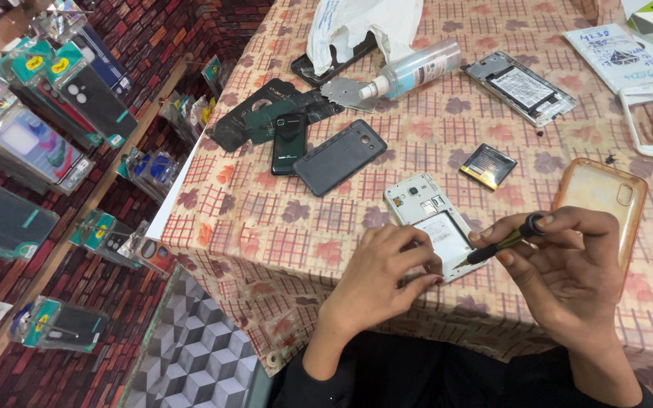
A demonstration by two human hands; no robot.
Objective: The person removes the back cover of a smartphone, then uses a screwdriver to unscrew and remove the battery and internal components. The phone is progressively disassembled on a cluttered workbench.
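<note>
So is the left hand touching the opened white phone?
Touching. The head view shows the left hand with its fingers laid on the lower edge of the opened white phone.

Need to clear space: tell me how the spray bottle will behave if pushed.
The spray bottle lies on its side, so it would probably roll across the tablecloth. It looks like thin clear plastic, likely light. Its smooth round body may slip when gripped.

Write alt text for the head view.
The right hand holds a small screwdriver to an opened white phone steadied by the left hand on a floral tablecloth, with a loose battery and dark back cover nearby.
</note>
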